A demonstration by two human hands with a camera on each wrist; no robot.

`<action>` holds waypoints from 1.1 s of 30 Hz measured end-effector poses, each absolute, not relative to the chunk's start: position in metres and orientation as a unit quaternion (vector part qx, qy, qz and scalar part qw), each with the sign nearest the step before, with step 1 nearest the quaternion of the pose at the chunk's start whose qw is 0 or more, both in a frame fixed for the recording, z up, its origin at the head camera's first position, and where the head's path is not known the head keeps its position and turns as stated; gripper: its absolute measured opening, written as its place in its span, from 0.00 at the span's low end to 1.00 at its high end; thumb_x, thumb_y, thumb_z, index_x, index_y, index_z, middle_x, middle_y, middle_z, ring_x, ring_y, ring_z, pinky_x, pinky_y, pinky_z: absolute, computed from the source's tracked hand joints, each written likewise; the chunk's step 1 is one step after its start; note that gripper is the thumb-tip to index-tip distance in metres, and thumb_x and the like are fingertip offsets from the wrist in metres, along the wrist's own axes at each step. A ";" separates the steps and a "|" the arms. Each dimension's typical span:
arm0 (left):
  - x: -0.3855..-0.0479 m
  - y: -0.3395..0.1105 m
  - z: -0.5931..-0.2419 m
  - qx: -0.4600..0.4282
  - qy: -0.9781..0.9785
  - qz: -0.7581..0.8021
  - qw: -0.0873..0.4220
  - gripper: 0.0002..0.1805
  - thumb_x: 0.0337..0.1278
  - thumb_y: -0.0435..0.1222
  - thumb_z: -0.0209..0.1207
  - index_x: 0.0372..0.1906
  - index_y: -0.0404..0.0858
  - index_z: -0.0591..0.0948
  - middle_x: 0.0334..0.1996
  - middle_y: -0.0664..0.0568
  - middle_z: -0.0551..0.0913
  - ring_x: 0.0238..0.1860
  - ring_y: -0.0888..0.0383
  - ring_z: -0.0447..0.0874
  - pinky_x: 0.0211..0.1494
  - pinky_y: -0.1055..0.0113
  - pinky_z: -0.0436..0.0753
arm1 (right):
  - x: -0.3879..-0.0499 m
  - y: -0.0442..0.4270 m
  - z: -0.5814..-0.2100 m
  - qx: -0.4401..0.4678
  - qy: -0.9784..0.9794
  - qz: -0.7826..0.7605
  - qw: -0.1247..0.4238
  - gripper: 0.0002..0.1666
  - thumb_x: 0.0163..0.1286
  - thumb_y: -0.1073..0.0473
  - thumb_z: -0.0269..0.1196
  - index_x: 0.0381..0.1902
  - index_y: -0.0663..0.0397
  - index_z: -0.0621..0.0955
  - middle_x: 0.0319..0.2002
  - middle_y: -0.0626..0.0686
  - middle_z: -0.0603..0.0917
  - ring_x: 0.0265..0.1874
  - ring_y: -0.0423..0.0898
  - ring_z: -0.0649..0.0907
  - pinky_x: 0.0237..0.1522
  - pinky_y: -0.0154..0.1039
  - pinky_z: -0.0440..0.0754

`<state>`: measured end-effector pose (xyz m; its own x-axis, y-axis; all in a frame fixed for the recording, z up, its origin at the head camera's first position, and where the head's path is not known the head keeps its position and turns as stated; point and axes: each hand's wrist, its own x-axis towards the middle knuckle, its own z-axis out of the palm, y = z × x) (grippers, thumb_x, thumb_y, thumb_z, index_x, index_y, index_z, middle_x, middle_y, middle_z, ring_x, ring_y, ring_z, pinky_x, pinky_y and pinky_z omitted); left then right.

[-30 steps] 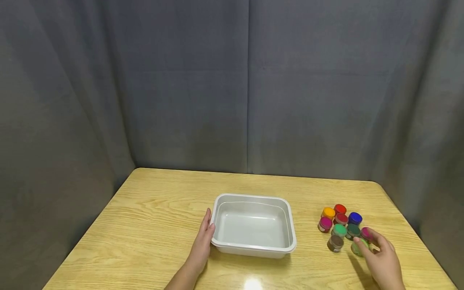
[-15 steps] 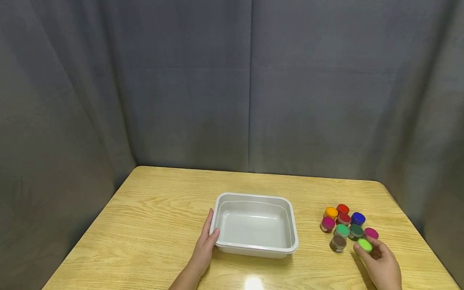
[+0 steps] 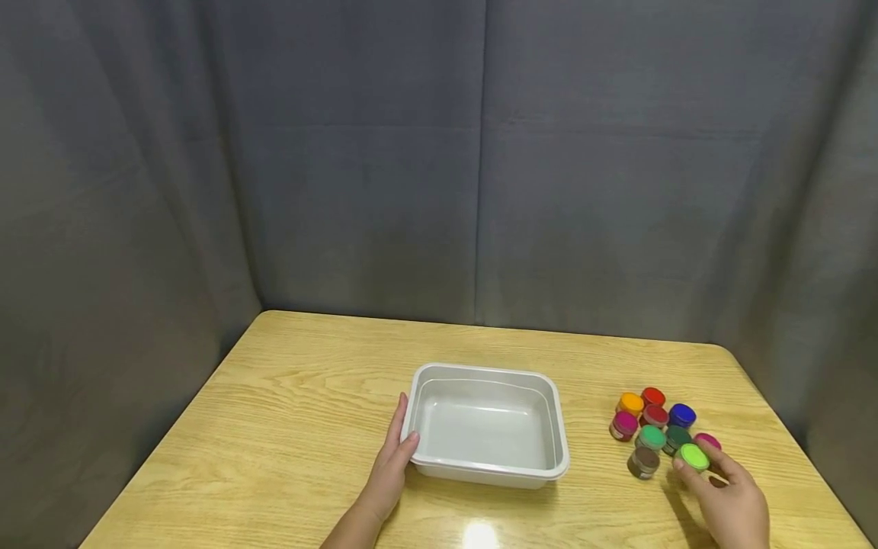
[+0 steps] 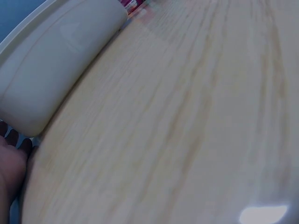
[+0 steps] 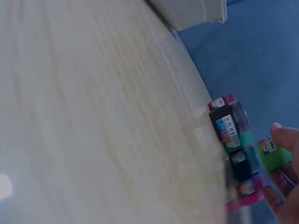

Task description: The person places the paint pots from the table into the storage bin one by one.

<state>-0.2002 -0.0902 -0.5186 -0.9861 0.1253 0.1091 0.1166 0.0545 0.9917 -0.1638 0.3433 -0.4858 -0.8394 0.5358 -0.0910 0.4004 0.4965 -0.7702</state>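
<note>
A pale grey plastic tub [image 3: 490, 473] stands mid-table in the head view, with nothing inside it. At its left side my left hand [image 3: 386, 476] holds the tub, the thumb over the rim and the fingers along the outer wall. My right hand [image 3: 734, 499] pinches a small jar with a light green lid [image 3: 694, 457] between thumb and fingers. In the right wrist view this green jar [image 5: 272, 154] is held apart from the others, its label showing. A magenta-lidded jar [image 3: 708, 441] is partly hidden behind the right fingers.
Several small jars with coloured lids cluster right of the tub, among them a brown one [image 3: 643, 462], a mint one [image 3: 650, 438], a blue one [image 3: 682, 415] and an orange one [image 3: 629, 404]. Grey curtains [image 3: 370, 191] enclose the wooden table [image 3: 274, 427].
The right hand has taken hold of the light green jar and lifted it slightly. My left thumb has come further over the tub's rim. The whole view has shifted a little.
</note>
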 end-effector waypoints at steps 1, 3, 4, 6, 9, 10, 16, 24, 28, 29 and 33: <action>-0.200 -0.090 -0.518 0.084 0.727 0.681 0.002 0.35 0.74 0.42 0.41 0.80 0.47 0.44 0.80 0.44 0.40 0.78 0.35 0.37 0.74 0.31 0.40 | -0.163 0.341 -0.482 -0.270 -0.862 0.421 0.089 0.42 0.67 0.39 0.62 0.70 0.57 0.69 0.69 0.64 0.71 0.57 0.49 0.74 0.39 0.23 0.71; -0.200 -0.090 -0.518 0.087 0.728 0.680 0.001 0.35 0.74 0.41 0.41 0.80 0.47 0.44 0.80 0.44 0.41 0.78 0.36 0.37 0.75 0.31 0.40 | -0.162 0.336 -0.474 -0.256 -0.866 0.418 0.095 0.42 0.66 0.39 0.63 0.70 0.55 0.70 0.68 0.63 0.72 0.48 0.34 0.75 0.37 0.18 0.68; -0.200 -0.090 -0.517 0.087 0.726 0.682 0.000 0.35 0.74 0.41 0.41 0.80 0.47 0.44 0.80 0.44 0.41 0.78 0.36 0.37 0.75 0.31 0.40 | -0.162 0.333 -0.469 -0.245 -0.867 0.423 0.095 0.43 0.66 0.38 0.64 0.71 0.55 0.69 0.68 0.63 0.72 0.43 0.27 0.73 0.36 0.16 0.68; -0.200 -0.090 -0.517 0.086 0.727 0.681 0.000 0.34 0.74 0.42 0.41 0.79 0.47 0.45 0.80 0.45 0.42 0.78 0.36 0.38 0.75 0.31 0.41 | -0.162 0.326 -0.459 -0.216 -0.874 0.425 0.096 0.43 0.65 0.39 0.65 0.71 0.55 0.69 0.67 0.64 0.72 0.37 0.18 0.67 0.34 0.13 0.69; -0.201 -0.090 -0.517 0.087 0.726 0.682 0.000 0.34 0.74 0.42 0.41 0.79 0.48 0.46 0.80 0.44 0.43 0.78 0.35 0.39 0.75 0.31 0.42 | -0.165 0.313 -0.442 -0.164 -0.884 0.428 0.089 0.44 0.65 0.40 0.65 0.71 0.56 0.68 0.67 0.67 0.72 0.41 0.23 0.75 0.34 0.15 0.76; -0.201 -0.090 -0.517 0.087 0.726 0.682 -0.001 0.34 0.74 0.42 0.41 0.79 0.48 0.46 0.80 0.44 0.43 0.78 0.35 0.39 0.75 0.31 0.42 | -0.167 0.307 -0.437 -0.148 -0.887 0.427 0.091 0.43 0.65 0.40 0.65 0.71 0.56 0.68 0.65 0.67 0.73 0.42 0.29 0.79 0.34 0.17 0.78; -0.202 -0.090 -0.517 0.087 0.724 0.684 -0.006 0.33 0.74 0.42 0.41 0.79 0.46 0.47 0.79 0.43 0.44 0.78 0.35 0.40 0.75 0.32 0.42 | -0.182 0.271 -0.416 -0.062 -0.890 0.444 0.083 0.41 0.67 0.45 0.65 0.70 0.60 0.68 0.60 0.69 0.77 0.55 0.64 0.82 0.39 0.28 0.85; -0.203 -0.087 -0.515 0.093 0.717 0.690 -0.013 0.37 0.72 0.39 0.48 0.79 0.43 0.46 0.79 0.39 0.45 0.77 0.33 0.44 0.75 0.33 0.48 | -0.205 0.226 -0.410 -0.015 -0.876 0.480 0.053 0.37 0.67 0.48 0.66 0.69 0.57 0.71 0.60 0.63 0.78 0.58 0.61 0.80 0.51 0.43 0.86; -0.203 -0.086 -0.514 0.101 0.724 0.682 -0.023 0.37 0.72 0.38 0.50 0.79 0.44 0.49 0.79 0.39 0.45 0.77 0.32 0.44 0.74 0.32 0.50 | -0.215 0.204 -0.412 0.001 -0.864 0.502 0.036 0.35 0.66 0.53 0.67 0.68 0.57 0.72 0.59 0.63 0.78 0.57 0.60 0.81 0.52 0.43 0.86; -0.203 -0.086 -0.514 0.100 0.725 0.681 -0.025 0.36 0.72 0.38 0.50 0.79 0.44 0.49 0.79 0.39 0.46 0.77 0.32 0.44 0.74 0.32 0.50 | -0.218 0.199 -0.412 0.005 -0.862 0.506 0.033 0.34 0.66 0.54 0.67 0.67 0.58 0.73 0.59 0.63 0.79 0.57 0.60 0.81 0.52 0.43 0.86; -0.202 -0.086 -0.515 0.095 0.726 0.680 -0.030 0.35 0.72 0.38 0.49 0.79 0.46 0.50 0.79 0.40 0.47 0.77 0.32 0.45 0.75 0.33 0.50 | -0.228 0.178 -0.414 0.020 -0.854 0.519 0.019 0.34 0.64 0.55 0.69 0.66 0.58 0.74 0.58 0.62 0.80 0.59 0.57 0.79 0.52 0.42 0.85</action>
